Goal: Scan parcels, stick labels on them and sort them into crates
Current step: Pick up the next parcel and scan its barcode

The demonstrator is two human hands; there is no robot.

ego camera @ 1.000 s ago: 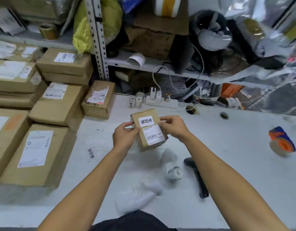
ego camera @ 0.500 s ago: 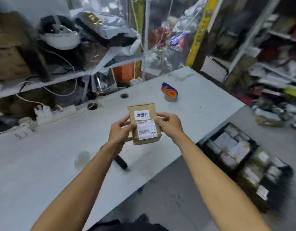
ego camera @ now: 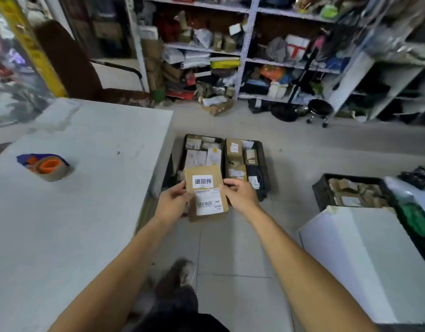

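Observation:
I hold a small brown cardboard parcel (ego camera: 204, 188) in front of me over the floor, with a white label bearing black characters on top and a barcode label below it. My left hand (ego camera: 173, 202) grips its left edge and my right hand (ego camera: 240, 195) grips its right edge. Just beyond the parcel, on the floor, stand two black crates side by side, the left crate (ego camera: 182, 149) and the right crate (ego camera: 265, 168), both holding several labelled parcels. Another black crate (ego camera: 320, 192) with brown parcels stands further right.
The white table (ego camera: 75, 212) lies to my left with a tape roll (ego camera: 48, 167) on it. A white box (ego camera: 364, 259) sits at the lower right. Cluttered shelves (ego camera: 245, 56), a chair (ego camera: 70, 65) and a small stool (ego camera: 320, 109) stand behind. My shoe (ego camera: 178, 274) is on the tiled floor.
My view has swung right from the table to the floor crates. Both hands have kept hold of the parcel and carried it off the table's edge toward the crates.

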